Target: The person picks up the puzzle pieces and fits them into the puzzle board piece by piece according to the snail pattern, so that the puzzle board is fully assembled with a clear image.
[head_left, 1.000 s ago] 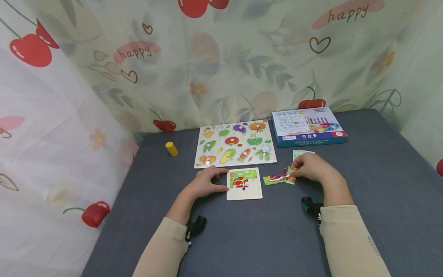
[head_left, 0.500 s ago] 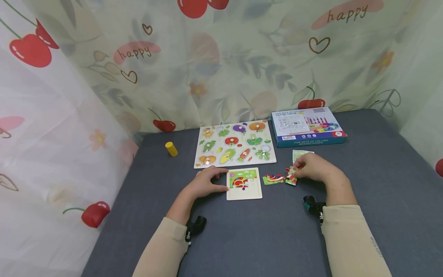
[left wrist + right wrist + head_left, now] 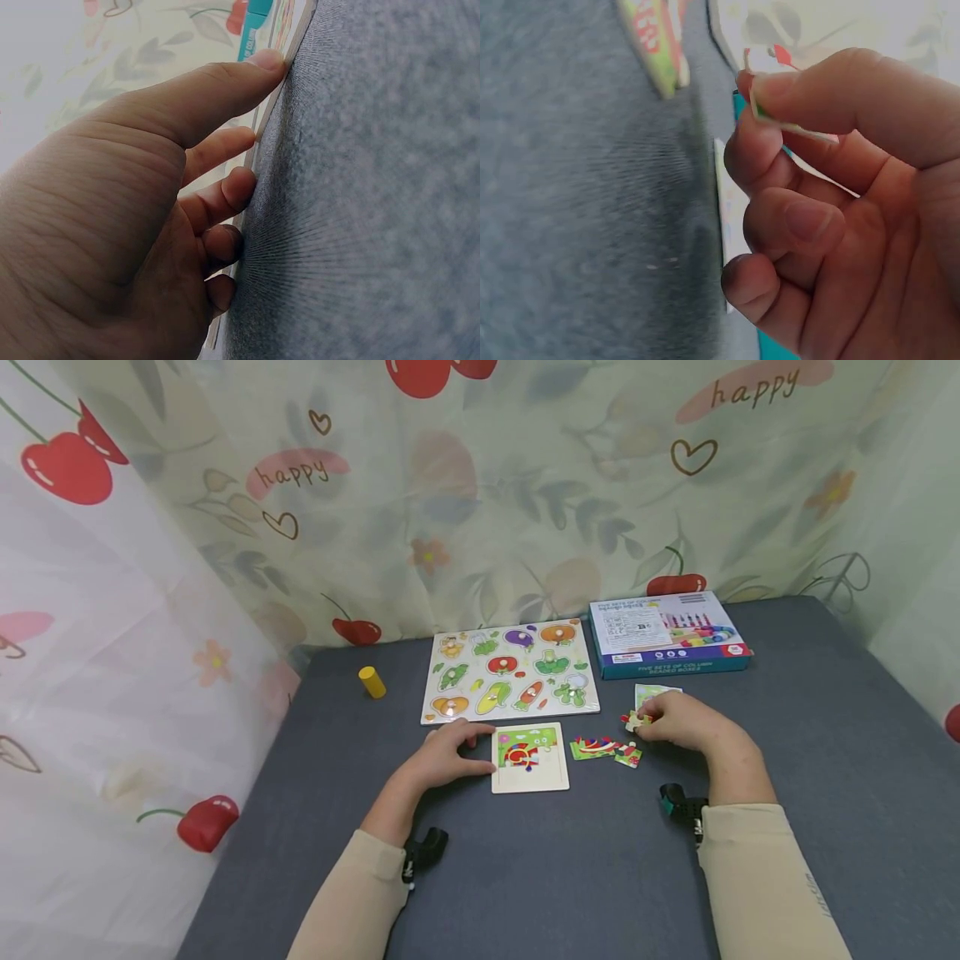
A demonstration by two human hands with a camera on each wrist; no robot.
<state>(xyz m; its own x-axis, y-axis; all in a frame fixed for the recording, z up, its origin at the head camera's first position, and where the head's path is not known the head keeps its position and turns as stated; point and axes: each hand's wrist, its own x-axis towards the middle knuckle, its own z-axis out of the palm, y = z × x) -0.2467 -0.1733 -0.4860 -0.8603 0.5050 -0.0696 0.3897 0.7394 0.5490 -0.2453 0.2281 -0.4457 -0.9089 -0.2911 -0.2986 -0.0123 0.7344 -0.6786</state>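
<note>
In the head view my left hand (image 3: 448, 753) touches the left edge of a small wooden puzzle tray (image 3: 551, 781), thumb and index finger spread along it. The left wrist view shows the thumb (image 3: 225, 86) against that edge. Part of a colourful picture fills the tray's upper left. Between thumb and fingers my right hand (image 3: 678, 722) pinches a jigsaw piece (image 3: 635, 720), raised off the table; the right wrist view shows the piece's (image 3: 762, 112) green and red edge. Just below it lie loose jigsaw pieces (image 3: 592, 749), red, white and green, some overlapping.
Behind the tray lies a vegetable puzzle board (image 3: 510, 672). A blue boxed set (image 3: 675, 664) stands at the back right, with a pale green printed card (image 3: 651, 693) in front, partly behind the right hand. A yellow cylinder (image 3: 371, 682) is at the left.
My right hand has drawn one jigsaw piece up from the loose pile, turning it and moving it slightly away. Another green piece now shows where it was. The left hand and tray stay put.
</note>
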